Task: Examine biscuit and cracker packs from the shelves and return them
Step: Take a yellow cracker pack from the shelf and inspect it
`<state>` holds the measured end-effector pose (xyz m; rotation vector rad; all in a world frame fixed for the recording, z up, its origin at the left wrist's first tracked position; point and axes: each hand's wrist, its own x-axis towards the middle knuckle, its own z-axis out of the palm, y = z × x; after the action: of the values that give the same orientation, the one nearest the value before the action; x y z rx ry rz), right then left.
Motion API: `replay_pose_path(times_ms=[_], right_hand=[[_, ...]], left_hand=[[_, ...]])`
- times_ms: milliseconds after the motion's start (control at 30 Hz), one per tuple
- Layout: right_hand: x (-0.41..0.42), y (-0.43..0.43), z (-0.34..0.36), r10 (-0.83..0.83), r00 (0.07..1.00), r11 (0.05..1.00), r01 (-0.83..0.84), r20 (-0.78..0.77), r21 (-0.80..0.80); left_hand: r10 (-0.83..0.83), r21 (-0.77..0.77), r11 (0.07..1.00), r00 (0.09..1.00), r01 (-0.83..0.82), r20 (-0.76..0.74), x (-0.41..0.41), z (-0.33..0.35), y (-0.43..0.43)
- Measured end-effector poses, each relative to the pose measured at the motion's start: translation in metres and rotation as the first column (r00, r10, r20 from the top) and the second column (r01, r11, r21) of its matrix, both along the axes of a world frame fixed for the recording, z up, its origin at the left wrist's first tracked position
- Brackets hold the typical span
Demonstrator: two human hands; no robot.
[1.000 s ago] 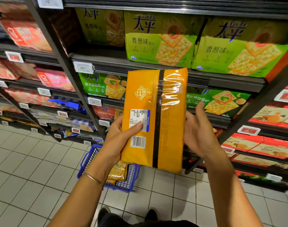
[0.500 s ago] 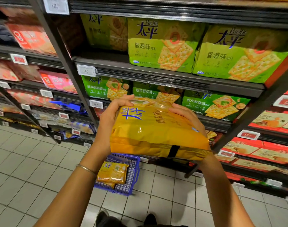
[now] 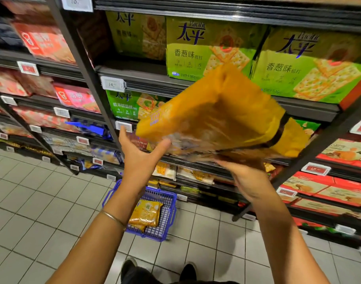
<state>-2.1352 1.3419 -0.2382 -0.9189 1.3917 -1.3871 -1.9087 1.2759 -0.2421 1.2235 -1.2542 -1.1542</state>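
Observation:
A large yellow cracker pack with a black stripe is tilted and motion-blurred in front of the green cracker shelves. My right hand holds it from below at its lower edge, and the pack hides part of the fingers. My left hand is spread open at the pack's lower left corner, with only the thumb tip touching it.
Green cracker packs fill the shelf behind, with red boxes lower right and pink packs left. A blue basket on the tiled floor holds a small yellow pack. My shoes show at the bottom edge.
The pack went from upright with its back facing me, to flat in both hands, to raised and tilted toward the shelf. My left hand has released its grip and opened.

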Motion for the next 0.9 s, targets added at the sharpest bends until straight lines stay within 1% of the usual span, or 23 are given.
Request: replay_pose_path(times_ms=[33,67,100,133,167,233,267,333,367,433,533,600,667,733,800,867,900], right_hand=[[0.007,0.000,-0.003,0.025,0.992,0.999,-0.021,0.120,-0.034],[0.013,0.000,-0.007,0.048,0.981,0.998,-0.040,0.187,-0.046],[0.018,0.000,-0.013,0.060,0.968,0.997,-0.047,0.244,-0.057],[0.023,0.003,-0.018,0.089,0.957,0.995,-0.071,0.275,-0.076],[0.027,0.004,-0.022,0.116,0.954,0.992,-0.098,0.276,-0.081],[0.029,0.009,-0.021,0.157,0.969,0.986,-0.144,0.190,-0.082],[0.030,0.012,-0.022,0.193,0.966,0.980,-0.180,0.175,-0.087],[0.027,0.019,-0.029,0.254,0.935,0.966,-0.234,0.247,-0.106],[0.022,0.023,-0.031,0.254,0.916,0.966,-0.225,0.312,-0.125],[0.010,0.032,-0.034,0.254,0.896,0.965,-0.210,0.363,-0.158],[-0.014,0.044,-0.032,0.268,0.886,0.963,-0.237,0.378,-0.126],[-0.023,0.048,-0.033,0.306,0.880,0.952,-0.283,0.364,-0.118],[-0.025,0.050,-0.041,0.273,0.907,0.962,-0.263,0.319,-0.075],[-0.026,0.053,-0.051,0.227,0.918,0.974,-0.222,0.325,-0.053],[-0.025,0.056,-0.062,0.172,0.910,0.985,-0.171,0.377,-0.037],[-0.024,0.060,-0.073,0.126,0.875,0.991,-0.135,0.467,-0.014],[-0.023,0.062,-0.077,0.121,0.850,0.990,-0.143,0.512,0.005]], left_hand=[[-0.030,0.113,0.993,0.991,0.045,-0.131,-0.002,-0.002,0.002],[-0.064,0.216,0.968,0.958,0.128,-0.278,-0.005,-0.004,0.004],[-0.080,0.275,0.942,0.927,0.190,-0.368,-0.005,-0.006,0.007],[-0.084,0.300,0.929,0.912,0.217,-0.402,-0.003,-0.007,0.009],[-0.070,0.286,0.939,0.918,0.192,-0.390,-0.002,-0.009,0.011],[-0.043,0.245,0.959,0.924,0.145,-0.381,0.003,-0.015,0.014],[-0.036,0.250,0.958,0.921,0.142,-0.387,0.006,-0.017,0.017],[-0.040,0.291,0.943,0.924,0.160,-0.381,0.011,-0.021,0.024],[-0.053,0.313,0.932,0.922,0.183,-0.382,0.014,-0.022,0.026],[-0.076,0.350,0.911,0.925,0.217,-0.373,0.020,-0.024,0.031],[-0.055,0.429,0.884,0.952,0.187,-0.302,0.027,-0.026,0.038],[-0.036,0.429,0.890,0.963,0.152,-0.266,0.030,-0.029,0.043],[-0.042,0.405,0.904,0.972,0.136,-0.232,0.031,-0.032,0.049],[-0.068,0.383,0.912,0.977,0.144,-0.204,0.033,-0.037,0.054],[-0.092,0.369,0.916,0.977,0.158,-0.191,0.039,-0.041,0.057],[-0.111,0.359,0.917,0.975,0.174,-0.191,0.048,-0.043,0.058],[-0.130,0.352,0.916,0.973,0.191,-0.190,0.052,-0.044,0.058]])
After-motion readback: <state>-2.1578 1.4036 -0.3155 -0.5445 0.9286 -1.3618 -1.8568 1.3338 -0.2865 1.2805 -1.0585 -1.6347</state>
